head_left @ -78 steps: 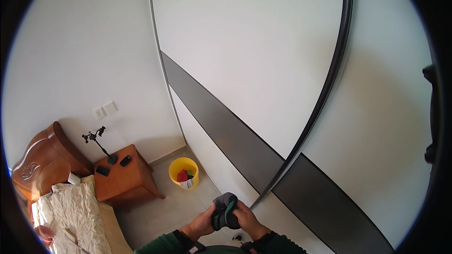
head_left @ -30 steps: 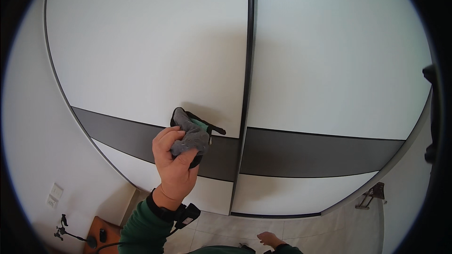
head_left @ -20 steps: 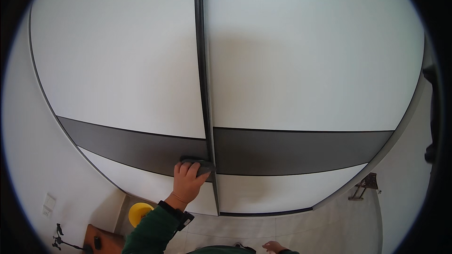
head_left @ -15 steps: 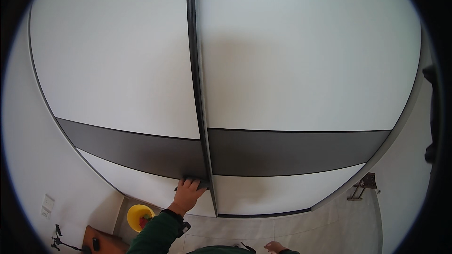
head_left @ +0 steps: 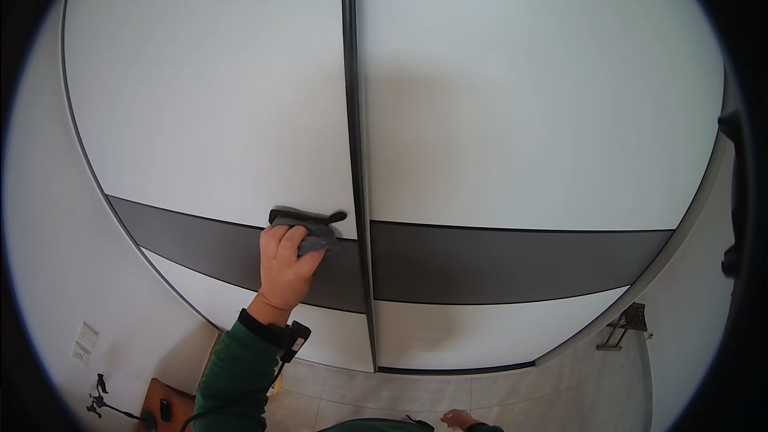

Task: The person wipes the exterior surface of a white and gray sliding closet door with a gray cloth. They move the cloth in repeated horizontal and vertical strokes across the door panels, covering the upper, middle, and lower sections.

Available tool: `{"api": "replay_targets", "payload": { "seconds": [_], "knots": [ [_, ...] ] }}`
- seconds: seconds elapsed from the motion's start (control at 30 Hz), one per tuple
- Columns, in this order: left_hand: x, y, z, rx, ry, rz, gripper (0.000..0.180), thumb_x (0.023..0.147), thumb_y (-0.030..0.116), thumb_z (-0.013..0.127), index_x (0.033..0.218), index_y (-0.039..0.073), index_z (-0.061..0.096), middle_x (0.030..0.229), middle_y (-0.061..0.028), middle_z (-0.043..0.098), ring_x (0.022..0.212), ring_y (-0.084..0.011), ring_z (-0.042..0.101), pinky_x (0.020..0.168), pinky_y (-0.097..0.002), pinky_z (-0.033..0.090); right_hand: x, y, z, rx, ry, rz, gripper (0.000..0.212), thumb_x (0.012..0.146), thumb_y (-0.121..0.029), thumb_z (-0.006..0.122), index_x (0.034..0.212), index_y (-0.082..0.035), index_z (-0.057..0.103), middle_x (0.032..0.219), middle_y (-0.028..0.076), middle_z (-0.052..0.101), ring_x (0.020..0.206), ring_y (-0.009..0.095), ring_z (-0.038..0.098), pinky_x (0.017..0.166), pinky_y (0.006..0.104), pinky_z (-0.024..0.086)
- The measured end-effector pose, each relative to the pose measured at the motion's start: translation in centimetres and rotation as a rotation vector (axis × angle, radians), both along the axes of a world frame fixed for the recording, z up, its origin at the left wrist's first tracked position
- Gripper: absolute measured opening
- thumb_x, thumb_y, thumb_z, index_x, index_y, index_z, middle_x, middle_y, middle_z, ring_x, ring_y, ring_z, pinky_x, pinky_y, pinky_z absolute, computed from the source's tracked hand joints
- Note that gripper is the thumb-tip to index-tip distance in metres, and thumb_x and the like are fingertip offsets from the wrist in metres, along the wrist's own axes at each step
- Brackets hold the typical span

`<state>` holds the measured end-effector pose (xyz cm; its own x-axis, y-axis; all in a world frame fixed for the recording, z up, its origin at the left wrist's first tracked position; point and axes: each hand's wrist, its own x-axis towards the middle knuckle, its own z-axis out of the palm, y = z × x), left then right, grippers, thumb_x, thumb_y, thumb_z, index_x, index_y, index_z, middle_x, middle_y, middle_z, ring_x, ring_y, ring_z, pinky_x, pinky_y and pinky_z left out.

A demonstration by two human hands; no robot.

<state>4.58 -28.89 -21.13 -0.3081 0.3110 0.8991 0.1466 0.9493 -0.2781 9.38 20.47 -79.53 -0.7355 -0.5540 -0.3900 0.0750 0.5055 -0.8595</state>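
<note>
Fingers of my left hand (head_left: 284, 268) are closed on a dark grey cloth (head_left: 318, 236). The cloth lies at the left sliding door (head_left: 216, 96) of a wardrobe, over the upper edge of its grey band (head_left: 192, 236), just left of the dark vertical door edge (head_left: 350, 72). A corner of the cloth sticks out to the right. Low at the bottom edge, my right hand (head_left: 458, 419) hangs away from the door; its fingers are too small and foreshortened to read.
The right door (head_left: 528, 96) has the same grey band. At lower left stand a brown piece of furniture (head_left: 172, 394) with a small black object on it and a black stand (head_left: 102, 400). A small dark folding stool (head_left: 624, 324) is by the right wall. My left sleeve mostly hides a yellow bucket.
My left hand has moved up with the cloth, from the band's lower edge to its upper edge, and a little left. The view has shifted slightly. My right hand stays low.
</note>
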Motion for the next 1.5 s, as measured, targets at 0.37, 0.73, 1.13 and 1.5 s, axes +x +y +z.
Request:
{"api": "replay_targets", "payload": {
  "seconds": [0.37,0.73,1.13,1.5],
  "knots": [
    [3.9,-1.7,-17.0,0.052,-0.690,0.115,0.017,0.071,0.013,0.065,0.087,0.017,0.071,0.112,-0.0073,0.053,0.107,-0.0287,0.046,0.094,-0.0457,0.040,0.0,1.2,-7.6,0.375,0.292,0.334,0.029,0.077,-0.025,0.062,0.102,-0.012,0.068,0.099,0.009,0.066,0.096,0.026,0.061,0.083,0.0397,0.051],
    [4.6,-6.8,4.4,0.179,0.210,0.155,0.031,0.066,-0.010,0.067,0.091,0.007,0.059,0.104,-0.0115,0.053,0.095,-0.0316,0.051,0.078,-0.0374,0.043,-0.7,-2.0,-1.6,0.321,0.075,0.258,0.021,0.077,-0.023,0.061,0.094,-0.012,0.068,0.087,0.008,0.066,0.084,0.028,0.063,0.075,0.0395,0.052],
    [4.1,-4.3,-17.3,0.274,-0.494,0.191,0.019,0.069,0.005,0.062,0.086,0.012,0.068,0.109,-0.0133,0.055,0.101,-0.0336,0.050,0.086,-0.0424,0.044,0.1,-2.0,-1.4,0.485,0.199,0.393,0.019,0.080,-0.023,0.054,0.088,-0.011,0.067,0.087,0.013,0.065,0.085,0.033,0.062,0.072,0.0455,0.050],
    [6.4,-11.7,-0.7,0.347,0.110,0.255,0.031,0.064,-0.014,0.063,0.089,0.003,0.060,0.106,-0.0180,0.052,0.099,-0.0362,0.051,0.083,-0.0389,0.044,1.7,-2.1,0.2,0.210,-0.028,0.077,0.026,0.087,-0.031,0.054,0.090,-0.009,0.067,0.080,0.010,0.066,0.076,0.025,0.063,0.069,0.0408,0.050]
  ]
}}
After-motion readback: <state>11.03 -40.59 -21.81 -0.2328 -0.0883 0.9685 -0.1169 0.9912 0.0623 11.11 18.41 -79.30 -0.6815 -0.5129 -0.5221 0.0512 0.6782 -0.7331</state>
